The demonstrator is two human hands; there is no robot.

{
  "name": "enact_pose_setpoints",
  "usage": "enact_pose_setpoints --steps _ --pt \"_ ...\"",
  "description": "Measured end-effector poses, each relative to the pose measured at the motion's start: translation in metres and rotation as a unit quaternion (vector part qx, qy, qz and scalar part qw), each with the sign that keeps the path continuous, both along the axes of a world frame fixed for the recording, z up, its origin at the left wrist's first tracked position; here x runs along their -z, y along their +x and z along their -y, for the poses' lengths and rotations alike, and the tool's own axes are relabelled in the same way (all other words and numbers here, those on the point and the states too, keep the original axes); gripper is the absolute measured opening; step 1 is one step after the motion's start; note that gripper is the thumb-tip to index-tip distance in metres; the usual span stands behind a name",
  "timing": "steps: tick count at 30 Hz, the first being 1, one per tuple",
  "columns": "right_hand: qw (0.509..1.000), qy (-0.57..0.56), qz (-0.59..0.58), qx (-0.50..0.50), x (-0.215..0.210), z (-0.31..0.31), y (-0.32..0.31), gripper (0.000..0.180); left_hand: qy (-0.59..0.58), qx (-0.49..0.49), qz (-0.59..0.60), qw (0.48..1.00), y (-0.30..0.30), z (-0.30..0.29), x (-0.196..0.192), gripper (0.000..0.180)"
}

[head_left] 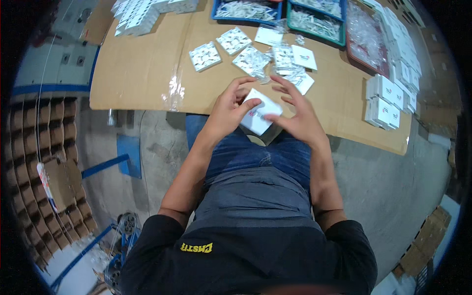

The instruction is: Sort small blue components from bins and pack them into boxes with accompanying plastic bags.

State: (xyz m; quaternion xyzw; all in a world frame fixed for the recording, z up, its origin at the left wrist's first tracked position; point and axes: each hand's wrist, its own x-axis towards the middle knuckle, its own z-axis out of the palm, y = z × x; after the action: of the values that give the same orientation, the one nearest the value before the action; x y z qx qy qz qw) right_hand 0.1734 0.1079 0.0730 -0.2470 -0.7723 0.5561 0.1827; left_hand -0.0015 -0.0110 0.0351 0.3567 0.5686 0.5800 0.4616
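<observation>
Both of my hands hold one small white box above my lap, at the near edge of a cardboard-covered table. My left hand grips its left side, with the thumb across the top. My right hand holds the right side, fingers spread upward. Just beyond the box lie white square switch plates, small clear bags of parts and flat white cartons.
Blue and green bins of white parts and a red tray stand at the table's far side. Stacks of white boxes line the right edge, more at the far left. A divided cardboard crate stands on the floor at left.
</observation>
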Motion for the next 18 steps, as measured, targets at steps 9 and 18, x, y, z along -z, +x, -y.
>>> enact_pose_setpoints --steps 9,18 --pt "0.983 0.079 0.037 -0.164 0.018 -0.011 0.059 0.095 -0.129 0.18 0.214 0.951 0.019 -0.011 0.024 0.071" --pt "0.838 0.233 0.125 0.478 0.038 -0.105 0.199 0.06 -0.171 0.155 0.065 0.971 0.029 -0.018 0.024 0.053"
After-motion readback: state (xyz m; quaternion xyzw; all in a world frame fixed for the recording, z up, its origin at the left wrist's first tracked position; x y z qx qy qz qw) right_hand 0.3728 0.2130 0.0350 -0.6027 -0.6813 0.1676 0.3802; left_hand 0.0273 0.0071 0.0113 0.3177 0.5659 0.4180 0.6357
